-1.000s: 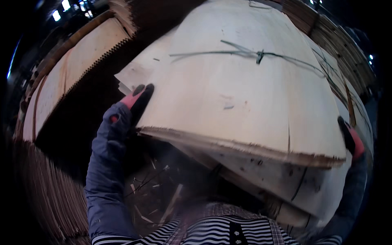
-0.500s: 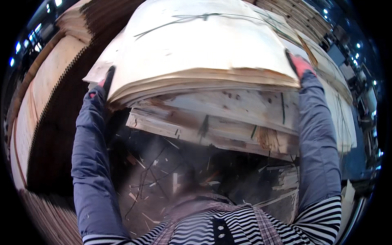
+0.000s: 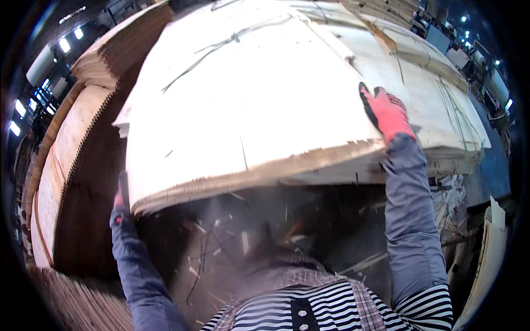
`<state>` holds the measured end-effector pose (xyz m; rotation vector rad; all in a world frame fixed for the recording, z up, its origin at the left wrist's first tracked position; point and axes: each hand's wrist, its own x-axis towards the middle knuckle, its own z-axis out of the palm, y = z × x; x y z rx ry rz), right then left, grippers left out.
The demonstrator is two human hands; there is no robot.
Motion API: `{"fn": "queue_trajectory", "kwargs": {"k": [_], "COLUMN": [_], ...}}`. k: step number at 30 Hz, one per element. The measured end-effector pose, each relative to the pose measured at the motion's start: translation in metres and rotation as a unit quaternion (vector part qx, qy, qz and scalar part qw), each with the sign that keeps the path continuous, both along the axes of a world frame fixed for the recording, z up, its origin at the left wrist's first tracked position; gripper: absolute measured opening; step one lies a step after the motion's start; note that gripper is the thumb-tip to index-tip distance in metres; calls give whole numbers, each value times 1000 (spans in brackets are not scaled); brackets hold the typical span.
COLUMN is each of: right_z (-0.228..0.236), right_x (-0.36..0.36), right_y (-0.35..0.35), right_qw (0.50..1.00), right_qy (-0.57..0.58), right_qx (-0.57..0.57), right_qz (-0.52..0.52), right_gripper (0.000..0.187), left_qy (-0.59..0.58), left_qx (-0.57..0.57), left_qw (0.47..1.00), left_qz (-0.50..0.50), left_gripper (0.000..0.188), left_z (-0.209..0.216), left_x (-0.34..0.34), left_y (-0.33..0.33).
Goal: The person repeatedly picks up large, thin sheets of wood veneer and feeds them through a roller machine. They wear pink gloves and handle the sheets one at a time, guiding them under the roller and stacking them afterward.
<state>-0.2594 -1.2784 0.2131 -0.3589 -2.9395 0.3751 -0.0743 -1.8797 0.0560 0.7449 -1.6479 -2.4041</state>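
A thick bundle of pale wood veneer sheets (image 3: 248,110) lies in front of me, with a dark green tie (image 3: 234,37) knotted across its top. My right hand (image 3: 388,112), in a red and black glove, is closed on the bundle's right edge, thumb side on top. At the near left corner, my left hand (image 3: 121,190) grips the side edge; its fingers are blurred and partly hidden. The bundle's near edge slants, lower on the left than on the right. Under its right part shows another veneer stack (image 3: 337,175).
Tall stacks of veneer with jagged edges (image 3: 83,149) rise on the left. More tied bundles (image 3: 441,113) lie at the right. Wood splinters and string litter the dark floor (image 3: 215,259) by my body. A pale upright sheet (image 3: 488,248) stands at lower right.
The bundle has come down and nearer to me, covering most of the stack beneath. My left hand has moved down toward me; my right hand has moved slightly down and left along the edge.
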Motion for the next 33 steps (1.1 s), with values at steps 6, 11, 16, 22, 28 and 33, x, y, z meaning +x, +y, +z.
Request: {"fn": "queue_trajectory", "kwargs": {"k": [6, 11, 16, 22, 28, 33], "right_z": [-63, -117, -184, -259, -327, -258], "right_x": [128, 222, 253, 232, 195, 118], "right_y": [94, 96, 87, 85, 83, 102], "right_qw": [994, 995, 989, 983, 982, 979], "right_qy": [100, 98, 106, 84, 67, 126], "right_qx": [33, -5, -97, -163, -175, -156], "right_qz": [14, 22, 39, 19, 2, 29], "right_gripper": [61, 59, 60, 65, 68, 51], "left_qy": [-45, -204, 72, 36, 71, 241], "left_qx": [-180, -769, -744, -807, -803, -664], "left_qw": [983, 602, 606, 555, 570, 664], "left_qz": [-3, 75, -271, -199, -160, -246], "left_gripper": [55, 58, 94, 91, 88, 77], "left_z": [-15, 31, 14, -52, -116, -157], "left_x": [187, 249, 187, 149, 115, 112], "left_y": [90, 142, 310, 355, 351, 252]}}
